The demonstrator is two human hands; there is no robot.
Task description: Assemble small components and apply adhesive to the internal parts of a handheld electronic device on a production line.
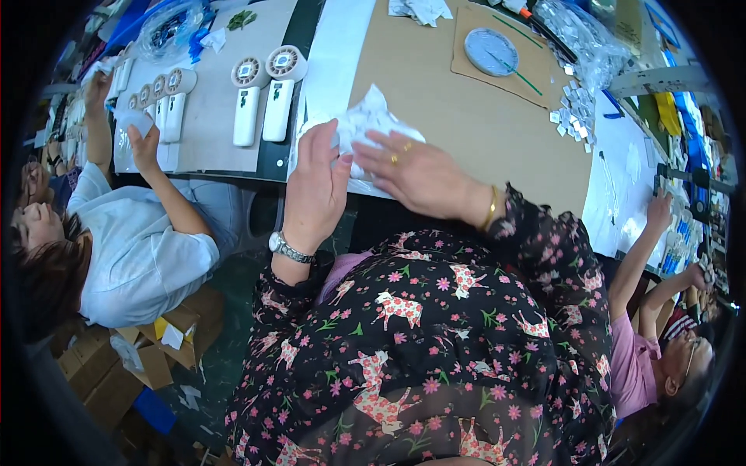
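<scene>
A crumpled white cloth or paper wipe point(375, 110) lies at the near edge of the table, between my two hands. My left hand point(317, 182) is raised at the wipe's left side, fingers stretched upward and thumb apart. Its fingertips overlap the edge of the wipe, but I cannot tell whether they touch it. On the right, my right hand point(423, 175) reaches across with its fingers extended over the wipe's lower right part. No grip shows in either hand. Whatever lies under the right fingers is hidden.
White handheld fans point(278, 109) stand left of the wipe. Ahead right, a round dish point(491, 53) with a green stick sits on a cardboard piece point(458, 66). Small whitish squares point(576, 113) are heaped at right, near clear plastic point(583, 39). Co-workers point(148, 256) sit on both sides.
</scene>
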